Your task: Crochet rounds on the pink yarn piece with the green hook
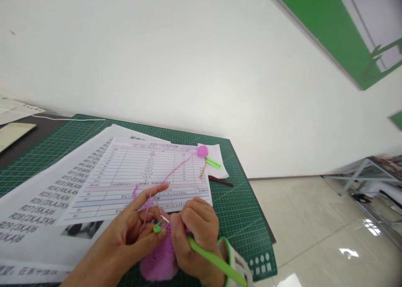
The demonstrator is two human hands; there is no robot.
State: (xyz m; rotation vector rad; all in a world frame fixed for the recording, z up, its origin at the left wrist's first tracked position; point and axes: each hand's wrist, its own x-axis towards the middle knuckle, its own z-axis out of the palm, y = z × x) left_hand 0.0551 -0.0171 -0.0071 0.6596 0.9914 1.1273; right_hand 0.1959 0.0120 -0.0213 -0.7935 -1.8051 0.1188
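Observation:
My left hand (132, 232) pinches a pink crocheted piece (158, 262), with pink yarn (176, 169) looped over its raised forefinger. A small green stitch marker (158, 227) hangs at the work between my hands. My right hand (196, 236) is closed on a crochet hook with a green handle (216, 259), its metal tip at the stitches. The yarn runs up across the papers to a small pink crocheted disc (202, 151).
Printed pattern sheets (125, 174) lie on a green cutting mat (245, 220) on the table. A green clip (214, 164) and a dark red pen-like stick (220, 180) lie by the disc. The mat's right edge borders a tiled floor; a white wall stands behind.

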